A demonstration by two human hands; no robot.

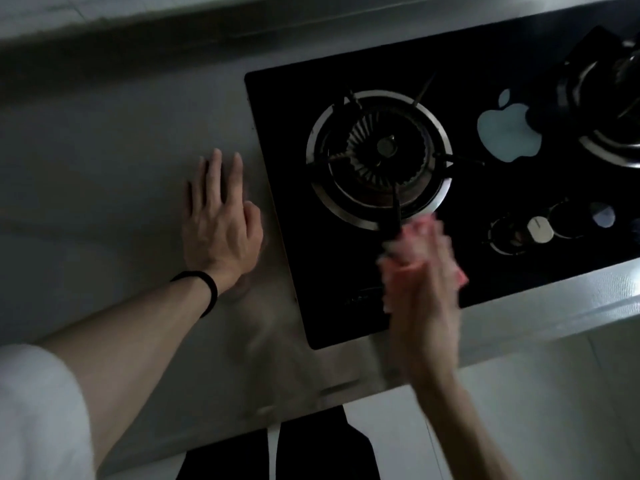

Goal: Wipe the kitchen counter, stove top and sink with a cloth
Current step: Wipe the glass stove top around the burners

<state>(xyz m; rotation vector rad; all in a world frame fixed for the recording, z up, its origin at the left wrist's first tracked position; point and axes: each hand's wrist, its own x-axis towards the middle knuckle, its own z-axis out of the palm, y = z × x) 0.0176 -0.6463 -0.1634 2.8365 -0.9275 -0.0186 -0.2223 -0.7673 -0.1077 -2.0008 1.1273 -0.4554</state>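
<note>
- Apple-shaped sticker (509,128), pale blue, lying flat. It is serving as the reference point for this list.
- Dark vessel (620,74), blurred, sitting up and to the right of the sticker. The frame edge is cutting part of it off. A black projecting part (549,112) is overlapping the sticker's upper right lobe.
- White control knob (538,229), sitting below the sticker and slightly right.
- Dark knob (568,218), sitting just right of the white one.
- Small round pale sticker (603,215), lying below the apple-shaped sticker and further right.
- White cabinet front (554,393), showing well below the sticker.
</note>
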